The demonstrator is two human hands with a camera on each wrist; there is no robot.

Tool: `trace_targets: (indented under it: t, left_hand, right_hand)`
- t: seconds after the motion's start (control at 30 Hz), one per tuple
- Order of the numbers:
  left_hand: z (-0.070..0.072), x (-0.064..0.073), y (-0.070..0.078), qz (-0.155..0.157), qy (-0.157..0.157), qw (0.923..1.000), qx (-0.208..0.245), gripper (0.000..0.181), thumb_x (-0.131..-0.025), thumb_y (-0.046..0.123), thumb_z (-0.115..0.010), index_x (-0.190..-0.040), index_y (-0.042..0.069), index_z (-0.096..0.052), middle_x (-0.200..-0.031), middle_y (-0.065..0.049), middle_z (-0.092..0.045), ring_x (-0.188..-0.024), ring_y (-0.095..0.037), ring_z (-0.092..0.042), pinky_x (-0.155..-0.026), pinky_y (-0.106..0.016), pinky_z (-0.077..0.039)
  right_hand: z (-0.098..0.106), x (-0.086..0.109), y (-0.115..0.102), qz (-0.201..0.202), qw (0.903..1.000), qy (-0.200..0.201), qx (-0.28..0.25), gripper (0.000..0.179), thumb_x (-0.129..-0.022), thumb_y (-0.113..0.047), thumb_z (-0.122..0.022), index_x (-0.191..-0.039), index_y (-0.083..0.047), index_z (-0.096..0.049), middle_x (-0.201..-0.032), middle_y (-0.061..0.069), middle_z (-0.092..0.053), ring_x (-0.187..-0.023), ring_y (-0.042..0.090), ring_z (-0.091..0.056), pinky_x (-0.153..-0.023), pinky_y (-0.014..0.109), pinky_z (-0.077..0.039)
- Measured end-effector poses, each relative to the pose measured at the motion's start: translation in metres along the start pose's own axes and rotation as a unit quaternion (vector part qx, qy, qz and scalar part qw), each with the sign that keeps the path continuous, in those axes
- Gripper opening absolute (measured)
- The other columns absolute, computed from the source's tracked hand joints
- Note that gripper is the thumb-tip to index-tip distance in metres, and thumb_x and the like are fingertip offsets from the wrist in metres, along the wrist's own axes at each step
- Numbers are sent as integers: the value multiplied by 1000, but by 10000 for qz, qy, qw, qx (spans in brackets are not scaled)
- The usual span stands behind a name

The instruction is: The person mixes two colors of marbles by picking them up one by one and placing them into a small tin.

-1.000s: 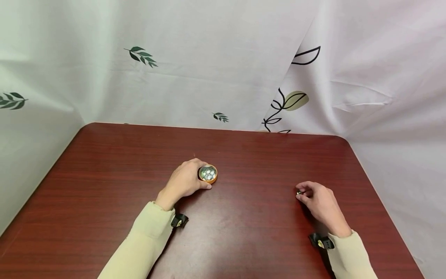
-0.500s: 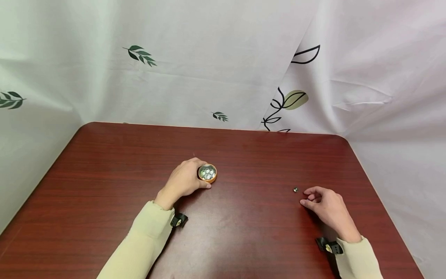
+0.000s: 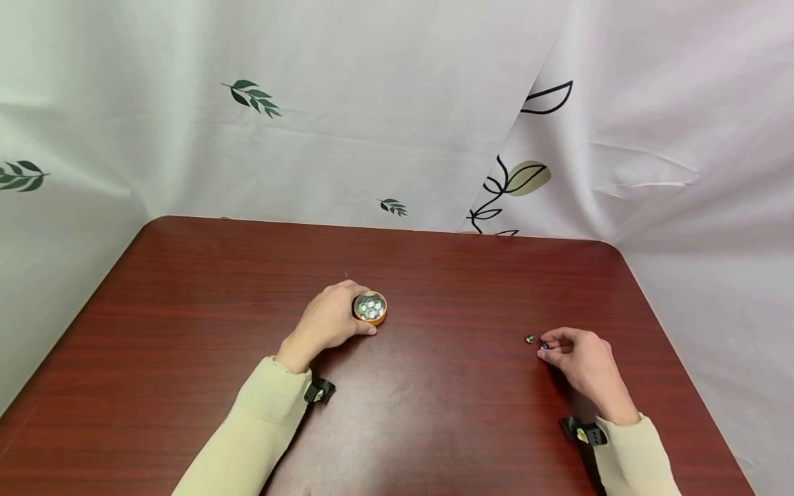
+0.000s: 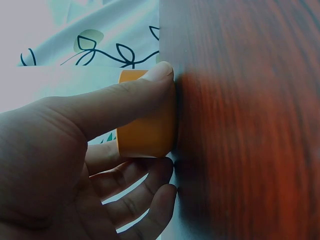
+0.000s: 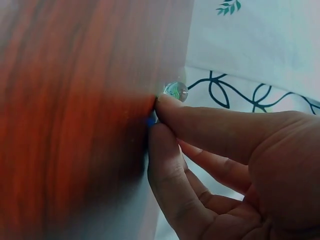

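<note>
In the head view, my left hand (image 3: 329, 318) grips a short orange cylinder (image 3: 370, 308) with several shiny round spots in its top. The left wrist view shows the cylinder's smooth orange side (image 4: 147, 130) standing on the table, with the thumb along one side and fingers at the other. My right hand (image 3: 586, 362) pinches a small bluish marble (image 3: 544, 346) between thumb and fingertips, low over the tabletop; only a sliver of blue shows in the right wrist view. Just left of those fingertips lies a clear marble (image 3: 530, 339) with green inside, apart from the hand.
Both hands work over a dark red wood-grain table (image 3: 434, 406) with rounded far corners. White cloth (image 3: 341, 151) with leaf prints hangs behind it and along both sides. A dark strap with a small device (image 3: 319, 391) sits at each wrist.
My right hand has let go of the green-flecked marble, drawn back to the right, and now pinches a bluish one beside it. The left hand and orange cylinder have stayed put.
</note>
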State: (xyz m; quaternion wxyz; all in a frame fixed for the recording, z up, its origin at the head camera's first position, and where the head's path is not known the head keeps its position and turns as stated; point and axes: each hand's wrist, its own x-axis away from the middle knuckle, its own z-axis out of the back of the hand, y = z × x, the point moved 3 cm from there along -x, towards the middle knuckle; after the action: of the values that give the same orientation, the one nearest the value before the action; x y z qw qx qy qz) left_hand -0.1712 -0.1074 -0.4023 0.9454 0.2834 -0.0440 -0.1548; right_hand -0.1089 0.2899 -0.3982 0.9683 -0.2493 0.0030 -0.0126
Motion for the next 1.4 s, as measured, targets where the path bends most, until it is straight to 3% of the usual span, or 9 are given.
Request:
trace_targets:
  t: [0.43, 0.7, 1.13, 1.4]
  left_hand:
    - [0, 0, 0, -24, 4, 10000, -37, 61, -70, 30, -93, -123, 10, -70, -116, -3, -68, -102, -25, -65, -85, -44, -52]
    - [1, -1, 0, -3, 10, 10000, -42, 61, -71, 30, -93, -124, 11, -70, -117, -4, -67, -102, -25, -65, -85, -44, -52]
    - [0, -1, 0, 40, -21, 10000, -30, 61, -71, 29, -93, -124, 11, -70, -118, -3, -67, -103, -24, -65, -86, -43, -52]
    - [0, -1, -1, 23, -5, 10000, -13, 60, -71, 29, -93, -124, 10, -70, -118, -4, -67, -103, -25, -65, -86, -43, -52]
  right_hand:
    - [0, 1, 0, -93, 9997, -117, -218, 20, -83, -11, -80, -101, -4, -75, -87, 2, -72, -77, 16, -68, -65, 23, -49]
    - [2, 0, -1, -75, 10000, -49, -20, 16, -84, -13, -80, -97, -5, -77, -85, 2, -73, -76, 17, -68, -66, 28, -50]
    - [7, 2, -2, -65, 9998, 187, 65, 18, -93, -20, -74, -97, -3, -76, -74, -3, -72, -64, 11, -68, -66, 31, -50]
    - [9, 1, -10, -71, 9995, 303, 54, 27, -100, -30, -64, -102, -4, -71, -71, -2, -67, -60, 12, -61, -56, 28, -43]
